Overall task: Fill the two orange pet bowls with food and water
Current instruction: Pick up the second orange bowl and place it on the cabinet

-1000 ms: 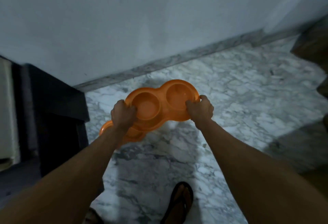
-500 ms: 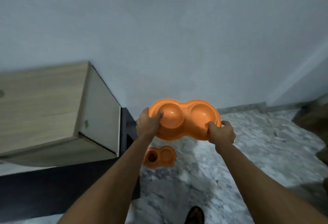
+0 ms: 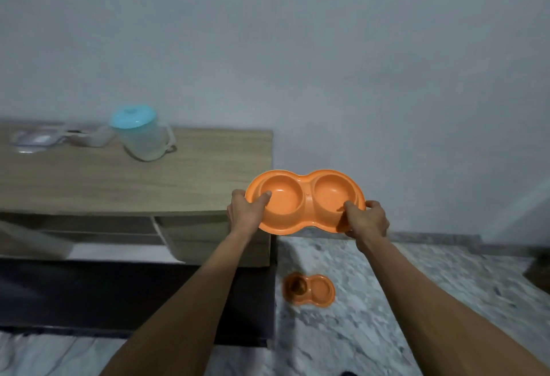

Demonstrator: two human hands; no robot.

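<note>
Your left hand (image 3: 247, 215) grips the left end of the orange double bowl (image 3: 303, 201), thumb hooked over the rim into the left well and fingers wrapped underneath. Your right hand (image 3: 367, 221) is clamped on the right end the same way, thumb resting inside the right well. Both arms are stretched forward, and the bowl hangs in the air between them, tilted a little toward you so both wells show. Both wells look bare and dry.

From the head view, you hold the bowl just past the right edge of a wooden cabinet top (image 3: 193, 179), roughly level with it and not touching it. On that top, near the wall, stands a translucent jug (image 3: 143, 140) with a light blue lid (image 3: 133, 116) and a handle on its right side. To the left of the jug lie some pale containers (image 3: 38, 139), too blurred to make out.

Below your hands, on the marble floor (image 3: 416, 301), sits a second orange double bowl (image 3: 309, 288), close to the cabinet's dark base (image 3: 119, 295). Its left well holds something dark; you cannot tell what it is. Its right well looks plain orange. A grey wall (image 3: 297, 48) fills the upper half of the view, and a stone skirting (image 3: 431, 240) runs along its foot on the right.
</note>
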